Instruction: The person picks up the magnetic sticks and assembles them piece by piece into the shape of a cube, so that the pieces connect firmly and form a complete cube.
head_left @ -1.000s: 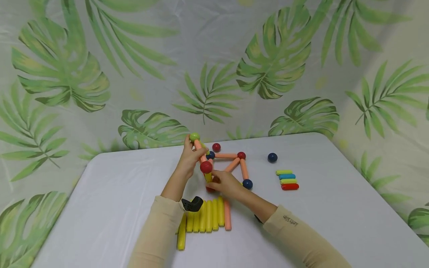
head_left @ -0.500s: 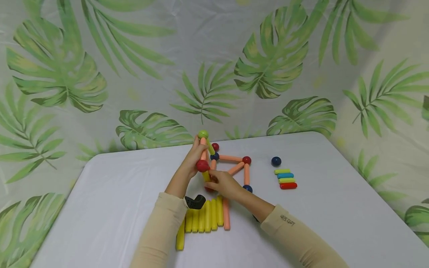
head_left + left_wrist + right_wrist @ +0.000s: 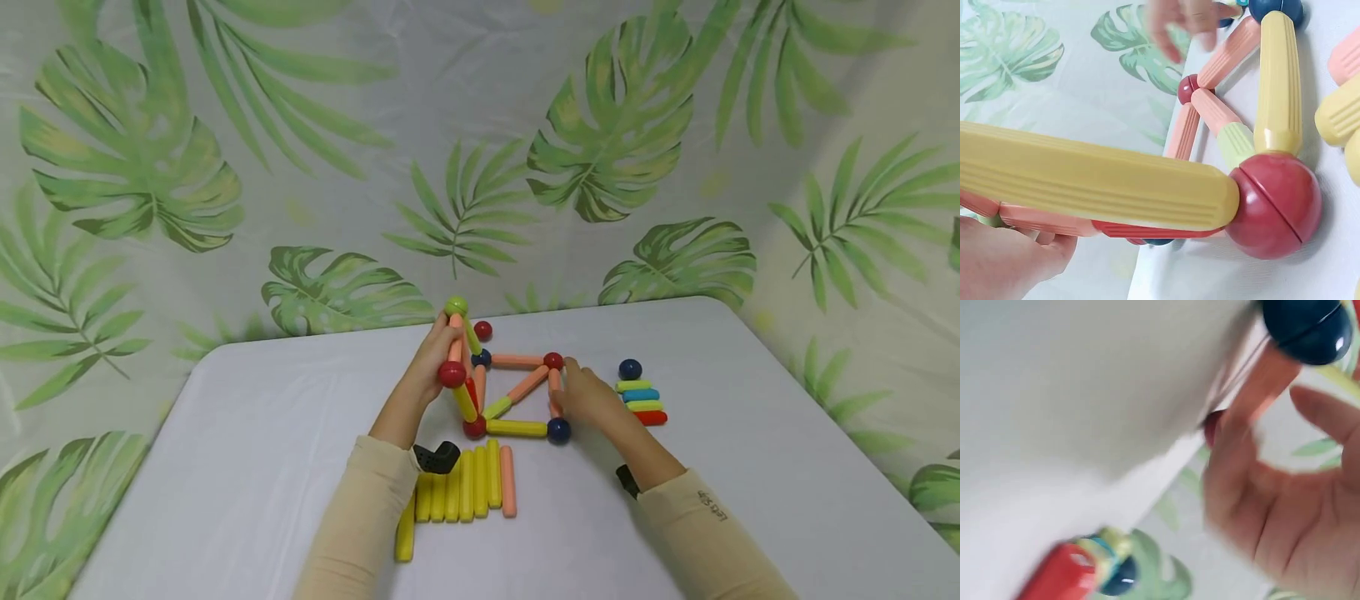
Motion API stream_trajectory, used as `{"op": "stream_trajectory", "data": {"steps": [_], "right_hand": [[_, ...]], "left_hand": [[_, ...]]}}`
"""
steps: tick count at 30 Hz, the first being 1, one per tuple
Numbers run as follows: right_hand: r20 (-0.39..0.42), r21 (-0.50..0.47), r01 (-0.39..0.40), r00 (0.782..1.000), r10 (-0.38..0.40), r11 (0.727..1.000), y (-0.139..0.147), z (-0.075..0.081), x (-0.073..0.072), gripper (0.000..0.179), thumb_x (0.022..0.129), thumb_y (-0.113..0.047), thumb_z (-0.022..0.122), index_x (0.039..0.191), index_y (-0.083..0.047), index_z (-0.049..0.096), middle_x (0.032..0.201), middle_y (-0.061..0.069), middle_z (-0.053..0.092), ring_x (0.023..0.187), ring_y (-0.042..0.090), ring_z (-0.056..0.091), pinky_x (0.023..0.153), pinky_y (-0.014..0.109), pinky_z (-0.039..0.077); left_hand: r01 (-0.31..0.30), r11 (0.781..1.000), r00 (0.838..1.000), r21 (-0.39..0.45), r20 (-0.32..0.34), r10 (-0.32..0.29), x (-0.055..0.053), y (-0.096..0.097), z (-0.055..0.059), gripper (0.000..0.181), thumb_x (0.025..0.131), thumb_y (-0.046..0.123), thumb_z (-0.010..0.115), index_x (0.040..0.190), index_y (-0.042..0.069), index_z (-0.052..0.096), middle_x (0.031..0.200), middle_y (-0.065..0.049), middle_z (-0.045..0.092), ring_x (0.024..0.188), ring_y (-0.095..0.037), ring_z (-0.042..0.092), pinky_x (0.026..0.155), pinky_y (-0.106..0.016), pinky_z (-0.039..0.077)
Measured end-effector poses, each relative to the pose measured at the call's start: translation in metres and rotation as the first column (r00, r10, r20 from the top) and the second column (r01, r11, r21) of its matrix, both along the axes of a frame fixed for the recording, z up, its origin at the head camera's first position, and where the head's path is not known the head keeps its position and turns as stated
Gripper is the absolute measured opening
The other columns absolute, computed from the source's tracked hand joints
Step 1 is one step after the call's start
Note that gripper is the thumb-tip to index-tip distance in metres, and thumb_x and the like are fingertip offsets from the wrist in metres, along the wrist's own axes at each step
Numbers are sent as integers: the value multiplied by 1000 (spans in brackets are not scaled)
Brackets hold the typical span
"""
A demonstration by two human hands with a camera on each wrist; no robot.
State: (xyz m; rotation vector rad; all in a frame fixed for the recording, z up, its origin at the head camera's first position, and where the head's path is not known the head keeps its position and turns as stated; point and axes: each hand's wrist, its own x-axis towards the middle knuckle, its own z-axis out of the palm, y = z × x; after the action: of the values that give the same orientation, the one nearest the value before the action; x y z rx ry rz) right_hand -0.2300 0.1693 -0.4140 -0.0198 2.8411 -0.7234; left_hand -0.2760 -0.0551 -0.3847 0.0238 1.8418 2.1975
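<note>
A frame of magnetic sticks and balls stands on the table. Its base holds pink sticks (image 3: 517, 361), a yellow stick (image 3: 517, 428), a red ball (image 3: 1275, 205) and dark blue balls (image 3: 558, 430). On its left side, a raised part joins a green ball (image 3: 456, 307) and a red ball (image 3: 452, 374). My left hand (image 3: 431, 358) grips a pink stick (image 3: 455, 333) of this raised part. Beside the base's right-hand pink stick is my right hand (image 3: 592, 400), thumb and fingers apart; it is blurred in the right wrist view, and its fingers partly cover that stick.
Several yellow sticks (image 3: 452, 492) and one pink stick (image 3: 508, 483) lie in front of the frame. To the right are a loose blue ball (image 3: 630, 369) and short sticks, including a red one (image 3: 648, 417). A loose red ball (image 3: 483, 331) sits behind.
My right hand has left the lower yellow stick of the raised part and moved right to the base's far side. My left hand keeps its grip, and the raised part has shifted slightly right.
</note>
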Motion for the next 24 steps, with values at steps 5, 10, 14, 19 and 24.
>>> {"op": "stream_trajectory", "data": {"steps": [5, 10, 14, 19, 24], "right_hand": [[154, -194, -6, 987, 37, 981, 5, -8, -10, 60, 91, -18, 50, 140, -2, 19, 81, 12, 52, 54, 19, 47, 49, 26, 38], [147, -194, -13, 988, 42, 981, -2, -8, -19, 59, 91, -18, 50, 141, -5, 21, 101, 15, 53, 64, 21, 51, 54, 28, 41], [144, -204, -27, 988, 57, 979, -7, -9, -24, 58, 91, -17, 52, 140, -5, 23, 98, 15, 52, 64, 20, 51, 54, 27, 42], [145, -223, -27, 988, 61, 974, -11, -10, -27, 58, 91, -17, 52, 140, -6, 22, 88, 12, 52, 58, 19, 49, 50, 26, 41], [153, -237, -25, 986, 62, 971, -12, -12, -29, 59, 91, -16, 52, 140, -5, 21, 86, 11, 52, 57, 18, 49, 49, 26, 42]], "left_hand": [[23, 999, 999, -25, -44, -25, 3, -3, 0, 63, 90, 19, 38, 145, 23, 9, 145, -10, 17, 127, -26, 23, 103, -41, 19], [13, 999, 995, -42, -97, -17, 3, -6, 1, 63, 89, 15, 39, 145, 18, 10, 145, -11, 16, 126, -24, 22, 104, -36, 17], [-23, 999, 994, -31, -107, 20, 2, -8, 3, 65, 89, 13, 42, 145, 14, 8, 147, -10, 14, 128, -21, 20, 105, -33, 15], [-96, 990, 992, -105, -93, 86, 2, -11, 6, 71, 89, 19, 48, 145, 11, 5, 148, -8, 12, 131, -22, 18, 105, -34, 16], [-237, 959, 970, -157, -92, 225, 8, -11, 11, 65, 90, 28, 47, 142, 5, 16, 144, -10, 23, 125, -24, 30, 101, -37, 27]]}}
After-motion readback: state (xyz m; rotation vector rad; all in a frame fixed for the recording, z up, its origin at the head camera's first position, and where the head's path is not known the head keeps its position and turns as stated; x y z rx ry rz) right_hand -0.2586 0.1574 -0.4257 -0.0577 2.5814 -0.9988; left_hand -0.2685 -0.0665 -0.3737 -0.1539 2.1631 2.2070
